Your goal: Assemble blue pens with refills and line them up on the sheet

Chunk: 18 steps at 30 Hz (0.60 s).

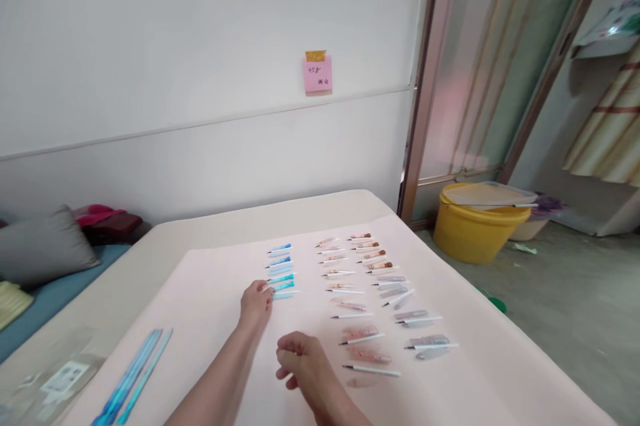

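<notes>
1. Head view: the left hand (256, 301) reaches forward across the pale pink sheet (210, 293), its fingertips touching the nearest piece of a column of blue-tipped pens (281, 271); whether it pinches that piece cannot be told.
2. The right hand (305, 363) hovers nearer the body with fingers curled loosely inward, holding nothing visible, just left of the pink-toned pens.
3. The blue-tipped pens lie in a short column, each roughly crosswise, at the sheet's middle.
4. To their right runs a longer column of pink-toned pens (350, 306), then a column of brown-tipped and grey pens (400, 296).
5. A bundle of long blue sticks (134, 376) lies at the sheet's near left edge, well apart from both hands.
6. A clear plastic packet (55, 379) rests on the table beside the bundle.
7. A pink sticky note (317, 73) hangs on the wall; a yellow tub (475, 229) stands on the floor at right.
</notes>
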Motion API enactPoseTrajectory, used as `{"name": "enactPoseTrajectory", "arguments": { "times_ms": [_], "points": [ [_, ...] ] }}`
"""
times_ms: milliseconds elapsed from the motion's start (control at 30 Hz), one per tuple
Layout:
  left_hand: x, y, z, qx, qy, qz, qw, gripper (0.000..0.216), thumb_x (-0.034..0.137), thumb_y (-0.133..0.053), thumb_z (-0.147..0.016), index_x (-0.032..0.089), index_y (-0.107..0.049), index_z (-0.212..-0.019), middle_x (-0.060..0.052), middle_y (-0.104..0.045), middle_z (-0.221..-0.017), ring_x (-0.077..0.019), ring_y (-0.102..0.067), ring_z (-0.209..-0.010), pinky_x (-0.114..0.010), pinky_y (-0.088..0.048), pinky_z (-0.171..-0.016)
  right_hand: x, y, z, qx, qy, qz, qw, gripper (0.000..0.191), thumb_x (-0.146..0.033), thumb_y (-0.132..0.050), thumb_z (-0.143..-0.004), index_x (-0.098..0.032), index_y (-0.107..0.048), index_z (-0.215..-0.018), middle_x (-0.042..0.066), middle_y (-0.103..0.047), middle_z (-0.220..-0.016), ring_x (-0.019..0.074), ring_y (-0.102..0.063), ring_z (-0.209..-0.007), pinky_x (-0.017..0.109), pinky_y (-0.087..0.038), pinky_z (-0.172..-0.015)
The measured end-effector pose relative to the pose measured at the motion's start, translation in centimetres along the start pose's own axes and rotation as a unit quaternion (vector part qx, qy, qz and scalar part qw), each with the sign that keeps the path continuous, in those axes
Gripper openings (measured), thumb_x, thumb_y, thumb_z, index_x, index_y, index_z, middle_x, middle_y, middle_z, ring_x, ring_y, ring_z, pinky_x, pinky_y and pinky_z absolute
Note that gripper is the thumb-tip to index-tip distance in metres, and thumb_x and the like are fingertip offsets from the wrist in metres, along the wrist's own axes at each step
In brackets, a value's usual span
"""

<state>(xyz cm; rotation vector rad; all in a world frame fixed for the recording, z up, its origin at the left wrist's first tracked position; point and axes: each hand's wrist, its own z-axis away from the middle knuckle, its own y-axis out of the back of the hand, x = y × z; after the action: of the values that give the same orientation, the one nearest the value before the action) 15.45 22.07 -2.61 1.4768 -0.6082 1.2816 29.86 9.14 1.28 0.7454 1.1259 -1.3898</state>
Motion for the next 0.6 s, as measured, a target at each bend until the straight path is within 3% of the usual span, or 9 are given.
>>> {"name": "enactPoseTrajectory", "arguments": {
  "times_ms": [200,333,467,600],
  "points": [
    [0.0,4.9,2.4,-0.027,0.004,0.01,1.0,0.032,0.04,-0.062,-0.06,0.015,-0.062,-0.08,-0.005,-0.063,-0.074,-0.0142,-0.059,-0.06,-0.026,-0.044,-0.053,-0.2,-0.2,0.2,-0.026,0.01,0.02,0.999,0.02,-0.022,-0.053,-0.064,-0.012,-0.06,-0.081,0.002,-0.057,-0.069,0.0131,-0.06,-0.058,0.02,-0.037,-0.046],
    [-0.2,6.8,4.8,-0.048,-0.001,-0.013,0.999,0.023,0.036,-0.06,-0.062,0.016,-0.062,-0.073,-0.003,-0.061,-0.066,-0.0155,-0.058,-0.06,-0.026,-0.042,-0.052,0.0,-0.5,0.1,-0.039,0.007,0.056,0.998,0.02,-0.024,-0.053,-0.063,-0.012,-0.06,-0.078,0.0,-0.057,-0.064,0.0131,-0.06,-0.055,0.021,-0.036,-0.045],
    [-1.0,6.6,6.8,-0.051,-0.015,-0.061,0.997,0.011,0.028,-0.058,-0.062,0.017,-0.06,-0.062,0.0,-0.056,-0.055,-0.0152,-0.053,-0.055,-0.026,-0.037,-0.05,0.1,-0.6,0.3,-0.051,0.02,0.083,0.995,0.02,-0.025,-0.052,-0.064,-0.013,-0.061,-0.077,0.001,-0.057,-0.064,0.0138,-0.06,-0.056,0.021,-0.037,-0.045],
    [-2.2,4.8,8.8,-0.052,-0.045,-0.106,0.992,0.01,0.022,-0.056,-0.064,0.019,-0.055,-0.054,0.001,-0.052,-0.053,-0.0142,-0.048,-0.055,-0.026,-0.034,-0.053,-0.1,-0.3,0.5,-0.06,0.035,0.102,0.992,0.019,-0.024,-0.051,-0.065,-0.013,-0.062,-0.075,0.0,-0.057,-0.061,0.0133,-0.06,-0.057,0.021,-0.036,-0.047]
  ]
}}
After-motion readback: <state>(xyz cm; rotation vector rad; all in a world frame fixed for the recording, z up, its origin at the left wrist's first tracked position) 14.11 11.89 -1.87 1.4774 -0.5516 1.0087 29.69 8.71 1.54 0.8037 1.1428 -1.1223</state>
